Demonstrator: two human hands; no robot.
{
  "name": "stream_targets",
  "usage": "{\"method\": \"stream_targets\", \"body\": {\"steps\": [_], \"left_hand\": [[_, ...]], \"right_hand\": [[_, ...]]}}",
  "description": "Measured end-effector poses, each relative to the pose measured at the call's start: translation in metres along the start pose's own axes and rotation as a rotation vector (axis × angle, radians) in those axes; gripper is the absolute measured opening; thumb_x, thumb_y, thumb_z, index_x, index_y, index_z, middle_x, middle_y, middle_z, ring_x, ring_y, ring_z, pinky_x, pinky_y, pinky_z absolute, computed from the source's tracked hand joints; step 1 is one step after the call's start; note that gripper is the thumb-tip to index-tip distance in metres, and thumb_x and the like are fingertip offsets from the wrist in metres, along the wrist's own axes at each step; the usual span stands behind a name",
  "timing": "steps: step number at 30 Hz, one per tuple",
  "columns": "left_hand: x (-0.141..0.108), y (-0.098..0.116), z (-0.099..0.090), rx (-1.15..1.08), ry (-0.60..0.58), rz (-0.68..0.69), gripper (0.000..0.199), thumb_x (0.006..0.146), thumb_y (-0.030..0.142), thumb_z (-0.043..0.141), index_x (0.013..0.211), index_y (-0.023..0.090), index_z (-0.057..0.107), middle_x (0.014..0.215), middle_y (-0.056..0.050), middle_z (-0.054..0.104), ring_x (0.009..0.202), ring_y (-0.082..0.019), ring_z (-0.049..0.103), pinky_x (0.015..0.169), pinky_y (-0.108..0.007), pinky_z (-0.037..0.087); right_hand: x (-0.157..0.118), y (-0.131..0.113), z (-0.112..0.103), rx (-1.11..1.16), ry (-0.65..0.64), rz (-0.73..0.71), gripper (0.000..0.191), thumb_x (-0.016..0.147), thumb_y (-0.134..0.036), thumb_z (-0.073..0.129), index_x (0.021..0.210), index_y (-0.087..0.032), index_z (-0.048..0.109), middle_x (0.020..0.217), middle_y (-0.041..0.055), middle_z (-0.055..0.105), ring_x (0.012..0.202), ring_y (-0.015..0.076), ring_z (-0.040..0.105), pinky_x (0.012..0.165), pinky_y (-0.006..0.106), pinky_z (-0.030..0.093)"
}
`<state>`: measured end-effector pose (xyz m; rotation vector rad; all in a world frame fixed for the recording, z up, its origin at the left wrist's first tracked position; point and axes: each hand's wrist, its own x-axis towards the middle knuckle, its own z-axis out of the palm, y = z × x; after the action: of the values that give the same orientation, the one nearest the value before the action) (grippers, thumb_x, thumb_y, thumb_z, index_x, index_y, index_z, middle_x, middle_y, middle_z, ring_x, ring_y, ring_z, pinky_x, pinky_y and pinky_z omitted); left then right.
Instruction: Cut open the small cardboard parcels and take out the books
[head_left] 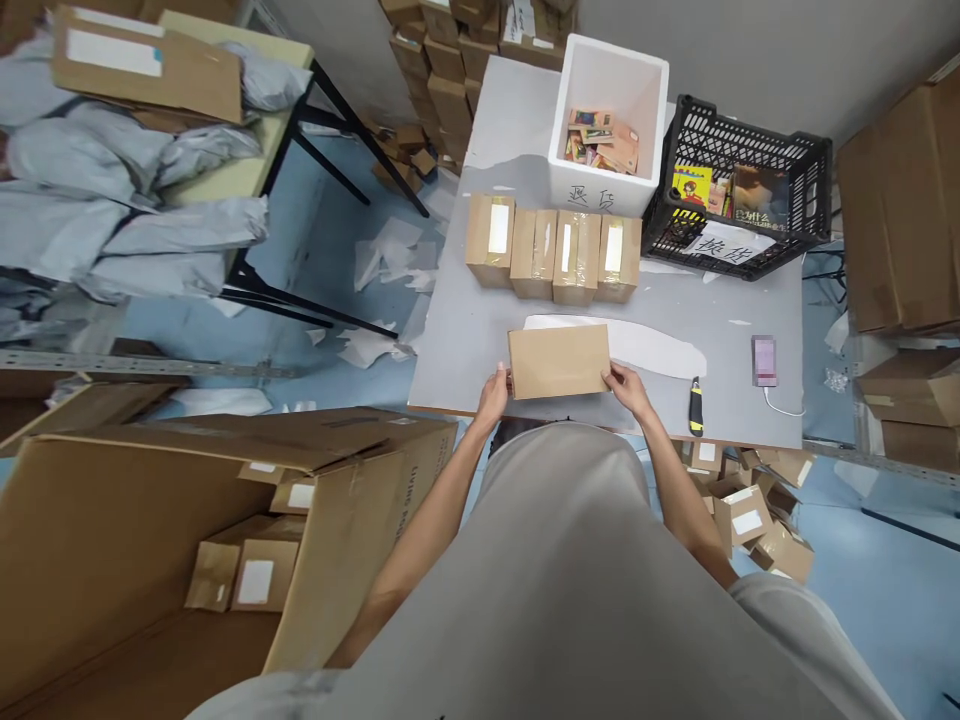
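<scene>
Between my two hands is a plain brown cardboard box (559,362), held by its short ends near the front edge of the grey table (457,350). My left hand (493,392) closes on its left end, fingers partly hidden behind the cardboard. At the lower right corner, my right hand (627,388) grips it with the thumb on the near face. A white paper sheet (660,350) lies partly behind the box. To the right of my right hand rests a yellow and black utility knife (696,408).
Several taped boxes (532,250) stand in a row behind. Farther back are a white foam bin (611,185) and a black crate (780,235) holding books. A phone (764,360) with a cable lies at right. A large open carton (360,540) stands at lower left.
</scene>
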<state>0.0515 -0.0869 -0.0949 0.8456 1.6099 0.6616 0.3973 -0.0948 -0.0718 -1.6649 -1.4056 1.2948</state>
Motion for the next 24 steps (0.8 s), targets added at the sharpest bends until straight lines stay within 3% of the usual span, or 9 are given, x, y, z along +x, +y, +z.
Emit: {"method": "stream_targets", "body": {"steps": [4, 9, 12, 18, 24], "left_hand": [[0.003, -0.004, -0.002, -0.020, 0.035, -0.059, 0.084, 0.117, 0.075, 0.030, 0.138, 0.012, 0.082, 0.128, -0.021, 0.086, 0.125, -0.032, 0.081, 0.109, -0.042, 0.064], [0.006, -0.014, -0.009, -0.082, 0.033, -0.106, 0.087, 0.116, 0.080, 0.034, 0.149, 0.010, 0.076, 0.142, -0.024, 0.081, 0.130, -0.031, 0.080, 0.113, -0.042, 0.064], [0.001, -0.022, -0.009, -0.101, 0.042, -0.129, 0.085, 0.115, 0.080, 0.038, 0.146, 0.011, 0.077, 0.152, -0.026, 0.076, 0.136, -0.032, 0.078, 0.116, -0.046, 0.063], [-0.013, -0.027, 0.004, -0.101, 0.050, -0.134, 0.075, 0.114, 0.080, 0.044, 0.129, 0.017, 0.083, 0.148, -0.021, 0.080, 0.144, -0.036, 0.074, 0.116, -0.051, 0.064], [-0.007, -0.003, -0.003, -0.097, 0.088, -0.015, 0.073, 0.118, 0.070, 0.036, 0.127, 0.014, 0.083, 0.132, -0.020, 0.084, 0.131, -0.034, 0.078, 0.118, -0.049, 0.061]], "right_hand": [[0.000, 0.010, 0.008, 0.038, -0.046, 0.083, 0.060, 0.095, -0.071, 0.071, 0.125, -0.022, 0.088, 0.119, 0.0108, 0.090, 0.111, 0.0344, 0.082, 0.109, 0.052, 0.066], [-0.008, 0.025, 0.006, 0.152, -0.033, 0.193, 0.061, 0.096, -0.068, 0.067, 0.133, -0.024, 0.085, 0.137, 0.0118, 0.086, 0.122, 0.0326, 0.081, 0.115, 0.054, 0.063], [-0.014, 0.030, 0.006, 0.149, -0.020, 0.272, 0.053, 0.094, -0.058, 0.067, 0.130, -0.024, 0.085, 0.136, 0.0130, 0.087, 0.125, 0.0337, 0.081, 0.116, 0.059, 0.063], [-0.024, 0.022, 0.017, 0.126, -0.058, 0.204, 0.040, 0.079, -0.041, 0.072, 0.111, -0.024, 0.090, 0.122, 0.0072, 0.091, 0.124, 0.0349, 0.079, 0.126, 0.059, 0.055], [-0.022, 0.006, 0.007, 0.129, 0.024, 0.140, 0.054, 0.080, -0.059, 0.083, 0.119, -0.021, 0.091, 0.129, 0.0123, 0.088, 0.124, 0.0371, 0.079, 0.121, 0.057, 0.059]]}}
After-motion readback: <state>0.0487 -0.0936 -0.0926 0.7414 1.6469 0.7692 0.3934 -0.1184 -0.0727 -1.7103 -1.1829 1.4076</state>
